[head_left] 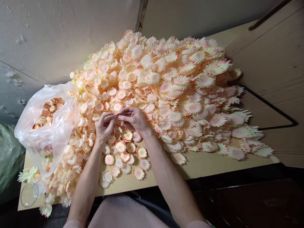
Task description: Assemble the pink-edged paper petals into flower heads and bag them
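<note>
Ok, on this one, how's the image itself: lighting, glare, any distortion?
Head view: the middle of the flower pile is brightly lit, while the lower right corner falls nearly black; head view: whitish sheen on the plastic bag; head view: flowers toward the right look stretched; head view: the thin piece at the fingers lacks clear detail.

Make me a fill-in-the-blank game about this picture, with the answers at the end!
1. Flower-shaped pieces are heaped on a flat-topped ____.
2. The plastic bag sits at the picture's ____ side.
3. Counting the left hand and right hand, ____ hands show.
4. The bent rod on the right is coloured ____.
Missing words: table; left; two; black.
</note>
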The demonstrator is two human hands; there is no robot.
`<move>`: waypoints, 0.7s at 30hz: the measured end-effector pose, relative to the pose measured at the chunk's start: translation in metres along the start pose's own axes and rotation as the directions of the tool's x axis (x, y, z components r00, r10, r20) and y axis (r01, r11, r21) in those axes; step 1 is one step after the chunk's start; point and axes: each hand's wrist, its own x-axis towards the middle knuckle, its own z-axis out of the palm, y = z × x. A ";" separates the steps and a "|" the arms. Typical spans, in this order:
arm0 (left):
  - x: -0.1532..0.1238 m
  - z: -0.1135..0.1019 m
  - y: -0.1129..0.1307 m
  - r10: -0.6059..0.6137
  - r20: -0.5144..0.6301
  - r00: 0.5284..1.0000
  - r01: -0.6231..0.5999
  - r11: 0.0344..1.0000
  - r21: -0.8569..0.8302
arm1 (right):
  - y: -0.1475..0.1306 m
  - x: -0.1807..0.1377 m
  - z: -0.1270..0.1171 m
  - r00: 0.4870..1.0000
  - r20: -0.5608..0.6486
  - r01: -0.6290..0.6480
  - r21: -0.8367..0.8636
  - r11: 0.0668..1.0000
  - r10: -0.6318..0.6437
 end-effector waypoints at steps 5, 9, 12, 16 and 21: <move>0.000 0.001 -0.001 0.000 0.001 1.000 0.000 1.000 0.010 | -0.003 -0.001 0.001 1.000 -0.018 -0.004 -0.017 1.000 0.004; 0.000 0.001 0.000 0.002 0.003 1.000 -0.002 1.000 0.003 | 0.001 0.000 0.000 1.000 -0.020 -0.002 -0.018 1.000 0.002; 0.000 0.001 0.001 0.001 0.006 1.000 -0.002 1.000 0.001 | 0.002 0.001 -0.001 1.000 -0.017 0.006 -0.024 1.000 -0.006; 0.000 0.001 0.003 -0.031 0.003 1.000 0.031 1.000 0.005 | 0.001 0.000 -0.001 1.000 -0.021 -0.003 -0.053 0.999 0.001; 0.000 0.002 0.003 -0.033 -0.001 0.999 0.033 0.999 0.023 | 0.000 0.000 0.000 1.000 -0.001 0.006 -0.074 0.997 -0.006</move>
